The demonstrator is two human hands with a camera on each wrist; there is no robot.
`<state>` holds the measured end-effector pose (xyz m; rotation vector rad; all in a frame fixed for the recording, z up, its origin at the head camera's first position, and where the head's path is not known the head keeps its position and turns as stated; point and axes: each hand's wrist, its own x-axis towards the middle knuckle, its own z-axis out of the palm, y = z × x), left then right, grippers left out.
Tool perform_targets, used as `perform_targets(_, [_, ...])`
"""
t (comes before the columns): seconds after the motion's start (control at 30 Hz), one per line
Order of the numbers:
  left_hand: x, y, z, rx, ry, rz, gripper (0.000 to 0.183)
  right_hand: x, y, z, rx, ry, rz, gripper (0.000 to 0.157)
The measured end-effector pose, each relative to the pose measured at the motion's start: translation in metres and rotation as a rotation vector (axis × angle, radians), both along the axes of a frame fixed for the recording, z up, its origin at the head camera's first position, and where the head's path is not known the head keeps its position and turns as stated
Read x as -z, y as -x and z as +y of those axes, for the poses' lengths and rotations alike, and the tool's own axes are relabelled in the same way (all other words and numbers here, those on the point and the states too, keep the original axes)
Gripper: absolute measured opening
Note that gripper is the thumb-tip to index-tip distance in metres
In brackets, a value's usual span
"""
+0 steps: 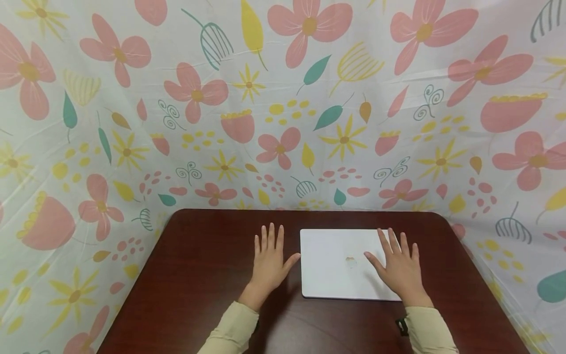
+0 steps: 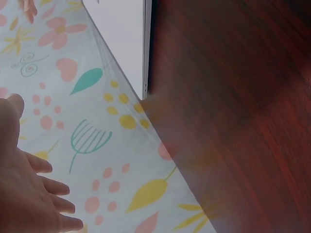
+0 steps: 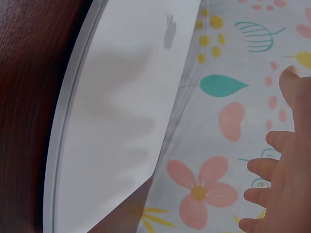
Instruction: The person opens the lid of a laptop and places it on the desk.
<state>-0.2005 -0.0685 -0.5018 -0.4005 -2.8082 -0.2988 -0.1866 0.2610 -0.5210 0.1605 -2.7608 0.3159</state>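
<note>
A closed silver laptop [image 1: 329, 265] lies flat on the dark wooden table, with a small logo on its lid. To its left is my left hand [image 1: 268, 263], palm down with fingers spread and the thumb near the laptop's left edge. Over the lid's right part hovers my right hand [image 1: 401, 270], its fingers also spread; it casts a shadow on the lid in the right wrist view. Neither hand holds anything. The left wrist view shows a laptop corner [image 2: 131, 53] apart from the left hand's fingers [image 2: 56, 187].
The reddish-brown table [image 1: 199, 275] has rounded far corners. A white cloth with a flower and leaf print [image 1: 278, 147] hangs behind it and along both sides. Long light sleeves [image 1: 232, 327] cover both forearms, and a black strap piece [image 1: 401, 326] shows at the right wrist.
</note>
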Motion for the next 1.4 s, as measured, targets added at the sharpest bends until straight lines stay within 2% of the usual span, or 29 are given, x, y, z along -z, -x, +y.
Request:
perform_targets(0.33, [0.004,-0.002,0.009,0.038,-0.025,-0.024,0.079,0.003,-0.001,0.009,0.015,0.043,-0.046,0.074])
perform_targets(0.47, [0.009,0.000,0.012,0.049,-0.029,-0.045,0.076,0.007,-0.001,0.013,0.015,0.076,-0.071,0.073])
perform_targets(0.8, [0.020,-0.003,0.021,0.094,-0.058,-0.036,0.068,0.018,0.002,0.023,0.036,0.124,-0.128,0.072])
perform_targets(1.0, [0.025,-0.002,0.025,0.110,-0.130,-0.101,0.067,0.020,0.005,0.029,0.043,0.150,-0.177,0.072])
perform_targets(1.27, [0.033,-0.003,0.031,0.137,-0.243,-0.252,0.067,0.027,0.007,0.035,0.068,0.272,-0.331,0.077])
perform_targets(1.4, [0.037,-0.004,0.033,0.156,-0.263,-0.274,0.066,0.029,0.005,0.038,0.073,0.293,-0.391,0.079])
